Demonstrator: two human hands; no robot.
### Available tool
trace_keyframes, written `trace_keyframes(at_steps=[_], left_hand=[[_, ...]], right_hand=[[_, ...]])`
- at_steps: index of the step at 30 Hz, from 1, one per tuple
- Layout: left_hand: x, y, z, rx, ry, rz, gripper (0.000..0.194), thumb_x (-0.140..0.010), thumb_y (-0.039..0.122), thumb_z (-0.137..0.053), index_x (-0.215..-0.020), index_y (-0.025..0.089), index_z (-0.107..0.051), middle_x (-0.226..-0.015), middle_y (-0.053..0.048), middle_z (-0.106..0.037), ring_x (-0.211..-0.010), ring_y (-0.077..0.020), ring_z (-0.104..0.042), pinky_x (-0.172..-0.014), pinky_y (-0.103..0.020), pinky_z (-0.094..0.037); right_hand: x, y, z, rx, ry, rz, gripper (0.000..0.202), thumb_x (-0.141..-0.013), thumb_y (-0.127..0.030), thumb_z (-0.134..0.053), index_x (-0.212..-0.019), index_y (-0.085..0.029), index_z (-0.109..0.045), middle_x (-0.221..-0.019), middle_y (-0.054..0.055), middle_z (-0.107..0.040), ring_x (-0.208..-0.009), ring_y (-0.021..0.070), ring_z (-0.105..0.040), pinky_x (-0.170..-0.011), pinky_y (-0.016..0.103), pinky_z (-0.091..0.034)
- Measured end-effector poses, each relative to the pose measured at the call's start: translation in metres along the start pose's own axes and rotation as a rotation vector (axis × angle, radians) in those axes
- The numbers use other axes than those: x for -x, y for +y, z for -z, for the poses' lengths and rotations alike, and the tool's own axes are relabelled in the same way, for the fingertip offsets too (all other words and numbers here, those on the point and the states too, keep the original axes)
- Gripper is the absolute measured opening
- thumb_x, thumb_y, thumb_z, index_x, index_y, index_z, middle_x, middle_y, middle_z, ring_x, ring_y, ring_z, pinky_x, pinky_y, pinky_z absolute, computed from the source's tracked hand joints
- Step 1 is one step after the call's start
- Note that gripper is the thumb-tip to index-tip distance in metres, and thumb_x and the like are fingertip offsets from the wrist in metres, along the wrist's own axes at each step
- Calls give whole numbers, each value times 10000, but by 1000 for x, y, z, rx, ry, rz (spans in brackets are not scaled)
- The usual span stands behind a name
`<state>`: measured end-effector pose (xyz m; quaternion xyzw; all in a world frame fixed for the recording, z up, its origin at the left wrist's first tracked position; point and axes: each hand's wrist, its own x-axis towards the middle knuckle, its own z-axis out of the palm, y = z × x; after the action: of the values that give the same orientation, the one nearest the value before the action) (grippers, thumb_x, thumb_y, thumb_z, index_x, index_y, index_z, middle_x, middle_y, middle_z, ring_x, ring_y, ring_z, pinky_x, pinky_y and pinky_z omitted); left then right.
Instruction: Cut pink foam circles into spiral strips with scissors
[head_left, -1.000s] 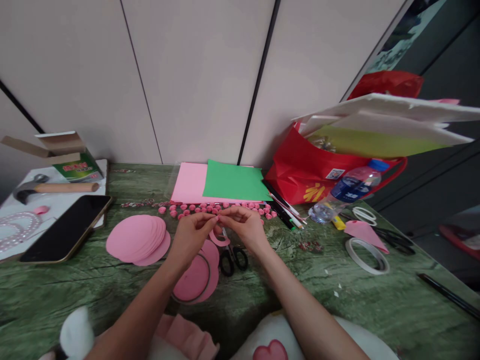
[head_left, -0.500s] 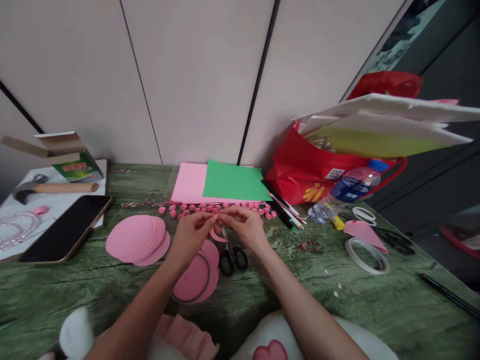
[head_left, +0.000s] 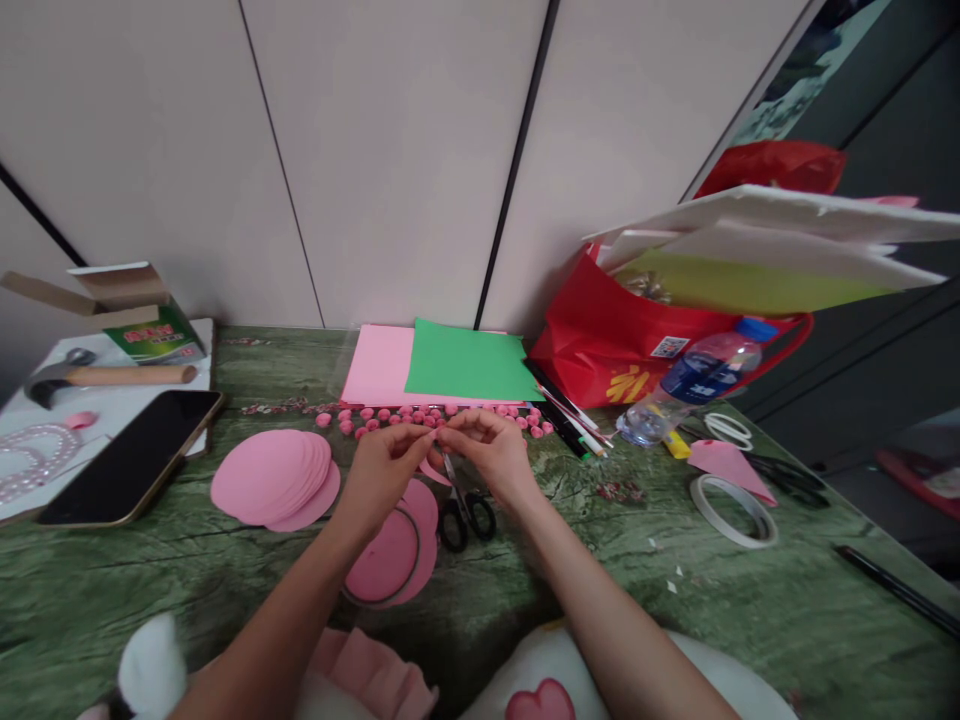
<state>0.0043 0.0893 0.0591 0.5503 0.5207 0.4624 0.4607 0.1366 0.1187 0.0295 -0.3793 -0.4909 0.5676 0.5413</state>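
Note:
My left hand point(head_left: 386, 467) and my right hand point(head_left: 491, 455) meet fingertip to fingertip, both pinching a narrow pink paper strip point(head_left: 433, 472) whose loose end curls down below them. Most of what lies between the fingertips is hidden. Just under the hands, black-handled scissors point(head_left: 466, 522) rest on the table, blades pointing away. Pink paper circles point(head_left: 427, 520) lie near my left wrist, with a ring point(head_left: 415, 575) on top of them. Behind the hands, small rolled pink paper flowers point(head_left: 384, 415) spread in a row.
A stack of pink circles point(head_left: 270, 477), a phone point(head_left: 135, 455) and a hammer point(head_left: 127, 375) are on the left. Green paper point(head_left: 472, 362) lies at the back beside pens point(head_left: 574, 420). On the right are a red bag point(head_left: 592, 330), a bottle point(head_left: 690, 385) and a tape roll point(head_left: 731, 512).
The curled end of the pink strip has become shorter and narrower below the fingertips. Both hands stay in nearly the same place.

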Motion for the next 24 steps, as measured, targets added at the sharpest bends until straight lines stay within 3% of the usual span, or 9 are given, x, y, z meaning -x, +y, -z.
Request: trace_keyframes(at_steps=[6,16,24], left_hand=[[-1,1,2,7,27,21,216,-677,334,-578,-706,135,-659,-623,-33,-645,-623,-148,-578,-607,-238,-449],[1,6,2,-21,-2,4,220,-673,349,-576,-667,143,-655,-625,-30,-637,-620,-147,-568,-628,-250,-449],[2,8,1,-26,-11,-5,204,-677,339,-579,-651,151,-654,-619,-31,-639,-635,-156,-575,-651,-260,-449]], right_hand=[[-1,0,2,1,-25,-6,231,-607,-342,-686,-769,-180,-656,-668,7,-664,-615,128,-621,-657,274,-519],[-1,-2,3,-22,-12,-16,260,-516,-316,-748,-685,-173,-612,-647,0,-652,-567,122,-603,-609,268,-508],[-1,-2,3,-18,-40,7,204,-580,-304,-709,-728,-180,-643,-730,16,-673,-609,117,-610,-635,260,-499]])
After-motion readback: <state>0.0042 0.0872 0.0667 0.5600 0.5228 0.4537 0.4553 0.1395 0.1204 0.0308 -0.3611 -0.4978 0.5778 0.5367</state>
